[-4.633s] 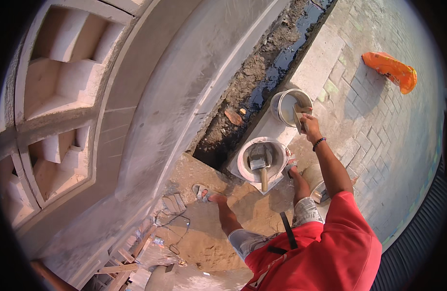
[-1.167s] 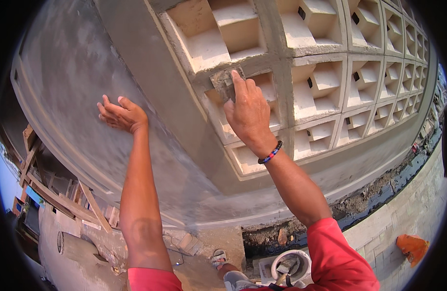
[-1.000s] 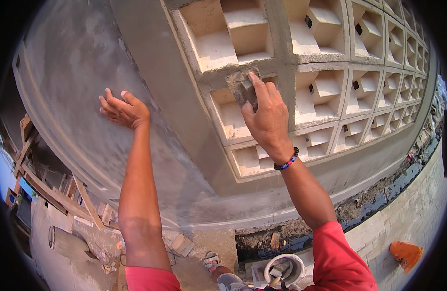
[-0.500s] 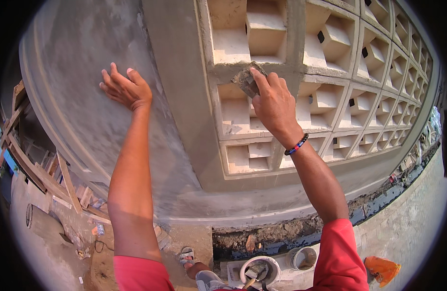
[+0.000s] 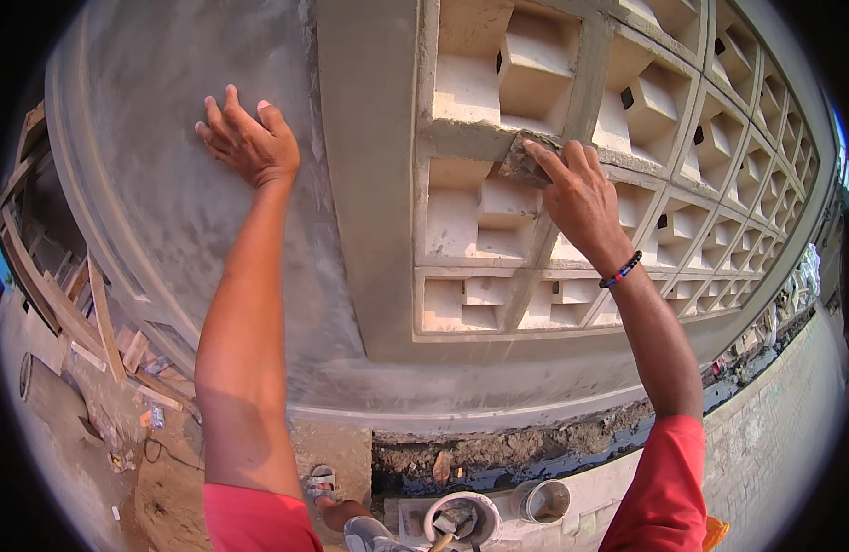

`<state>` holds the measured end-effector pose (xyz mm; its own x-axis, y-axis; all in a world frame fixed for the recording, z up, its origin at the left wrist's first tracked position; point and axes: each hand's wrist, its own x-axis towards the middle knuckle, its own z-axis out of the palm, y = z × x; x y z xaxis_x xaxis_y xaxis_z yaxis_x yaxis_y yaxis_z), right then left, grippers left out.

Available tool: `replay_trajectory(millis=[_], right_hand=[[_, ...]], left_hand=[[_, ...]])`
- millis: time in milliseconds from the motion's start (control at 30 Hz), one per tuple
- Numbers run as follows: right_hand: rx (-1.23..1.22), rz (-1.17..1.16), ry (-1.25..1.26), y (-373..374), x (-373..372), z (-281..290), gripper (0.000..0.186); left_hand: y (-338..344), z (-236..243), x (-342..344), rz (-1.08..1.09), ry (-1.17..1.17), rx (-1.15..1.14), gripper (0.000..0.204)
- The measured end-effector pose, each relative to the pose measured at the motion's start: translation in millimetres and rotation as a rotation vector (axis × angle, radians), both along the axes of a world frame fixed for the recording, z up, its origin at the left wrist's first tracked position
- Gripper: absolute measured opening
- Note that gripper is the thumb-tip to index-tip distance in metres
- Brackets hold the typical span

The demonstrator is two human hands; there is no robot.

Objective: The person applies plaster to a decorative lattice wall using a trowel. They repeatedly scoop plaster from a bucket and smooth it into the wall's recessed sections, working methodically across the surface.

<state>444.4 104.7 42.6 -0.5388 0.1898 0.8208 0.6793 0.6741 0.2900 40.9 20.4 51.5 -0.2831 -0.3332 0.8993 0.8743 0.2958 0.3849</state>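
Observation:
Against the smooth grey plastered wall [image 5: 139, 212], my left hand [image 5: 252, 147] is empty, its fingers apart and slightly bent. My right hand [image 5: 581, 198] grips a small flat trowel [image 5: 521, 163] caked with grey mortar; its handle is hidden under the fingers. The index finger lies stretched along the tool. The blade rests at the mortar joint between two rows of cream ventilation blocks [image 5: 447, 216], near a crossing with an upright joint. A smooth grey plaster band [image 5: 369, 184] borders the blocks on the left.
Below stand a white bucket [image 5: 493, 526] with mortar and tools in it and a second pail [image 5: 546, 501]. A muddy trench [image 5: 507, 451] runs along the wall's foot. Timber planks [image 5: 102, 313] and a concrete pipe [image 5: 51, 391] lie at the left. A sandalled foot [image 5: 321, 481] shows below.
My right hand has slid the trowel to the right along the joint relative to the blocks. My left hand stays at the plastered wall, and the whole view has shifted a little.

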Motion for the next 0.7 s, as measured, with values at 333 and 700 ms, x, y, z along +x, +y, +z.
replay_trajectory(millis=[333, 700], right_hand=[[-0.129, -0.002, 0.007, -30.6, 27.8, 12.1, 0.06], [0.045, -0.01, 0.069, -8.7, 25.0, 21.7, 0.055]], left_hand=[[1.6, 0.5, 7.3, -0.005, 0.017, 0.025, 0.054], [3.2, 0.0, 4.9, 0.015, 0.041, 0.062, 0.056]])
